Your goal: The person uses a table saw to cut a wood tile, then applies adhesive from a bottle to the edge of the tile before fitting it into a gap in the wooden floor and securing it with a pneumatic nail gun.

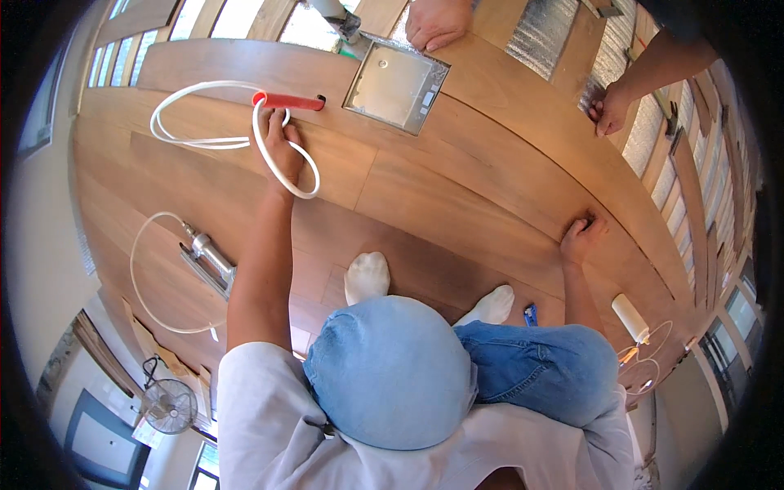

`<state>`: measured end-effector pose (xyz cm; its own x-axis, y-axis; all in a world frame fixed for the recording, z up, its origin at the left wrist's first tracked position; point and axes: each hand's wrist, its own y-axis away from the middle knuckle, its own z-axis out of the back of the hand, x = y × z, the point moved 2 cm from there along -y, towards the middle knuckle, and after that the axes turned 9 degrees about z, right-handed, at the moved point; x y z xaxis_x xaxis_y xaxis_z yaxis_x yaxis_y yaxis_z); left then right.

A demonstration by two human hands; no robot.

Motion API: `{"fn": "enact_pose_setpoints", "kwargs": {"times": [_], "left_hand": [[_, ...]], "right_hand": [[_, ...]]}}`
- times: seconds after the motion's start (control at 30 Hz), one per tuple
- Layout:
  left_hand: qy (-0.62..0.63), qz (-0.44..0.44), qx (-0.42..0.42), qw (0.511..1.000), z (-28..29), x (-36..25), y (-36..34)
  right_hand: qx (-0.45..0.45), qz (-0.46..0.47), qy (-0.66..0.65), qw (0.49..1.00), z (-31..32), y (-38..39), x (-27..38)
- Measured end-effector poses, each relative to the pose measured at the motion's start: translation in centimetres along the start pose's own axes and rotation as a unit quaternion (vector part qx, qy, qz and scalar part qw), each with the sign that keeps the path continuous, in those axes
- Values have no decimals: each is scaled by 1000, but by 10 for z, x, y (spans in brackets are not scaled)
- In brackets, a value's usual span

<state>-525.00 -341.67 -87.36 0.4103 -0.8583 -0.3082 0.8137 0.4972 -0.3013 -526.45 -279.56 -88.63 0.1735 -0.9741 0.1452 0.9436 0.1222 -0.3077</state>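
I crouch on a wooden plank floor (457, 212), with my blue-jeaned knees and white socks below me. My left hand (282, 140) reaches far forward and closes its fingers on the left end of a red-handled tool (291, 101). The tool's white hose (196, 114) loops across my wrist and coils to the left. My right hand (581, 237) rests on the floor at the right with fingers curled against a plank seam. It holds nothing that I can see.
A square metal floor box (396, 82) is set into the planks ahead. Another person's hand (437, 22) rests beyond it, and a second hand (612, 108) presses the plank edge at the right. A metal pneumatic tool (208, 260) with hose lies left. A white tube (630, 317) lies right.
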Motion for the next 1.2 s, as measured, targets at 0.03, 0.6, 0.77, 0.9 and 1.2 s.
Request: {"fn": "enact_pose_setpoints", "kwargs": {"times": [0.03,0.6,0.77,0.9,1.2], "left_hand": [[18,-1,1,1000,-3,6,-1],[8,-5,32,999,5,-2,-7],[-3,-15,29,999,-1,0,-7],[9,10,34,999,-4,6,-4],[51,23,42,998,-6,6,-4]], "right_hand": [[1,-8,-16,1000,-1,0,3],[205,235,-261,914,-7,-64,233],[230,351,-214,882,-28,-88,307],[246,325,-209,889,-34,-87,315],[231,308,-214,898,-37,-84,308]]}}
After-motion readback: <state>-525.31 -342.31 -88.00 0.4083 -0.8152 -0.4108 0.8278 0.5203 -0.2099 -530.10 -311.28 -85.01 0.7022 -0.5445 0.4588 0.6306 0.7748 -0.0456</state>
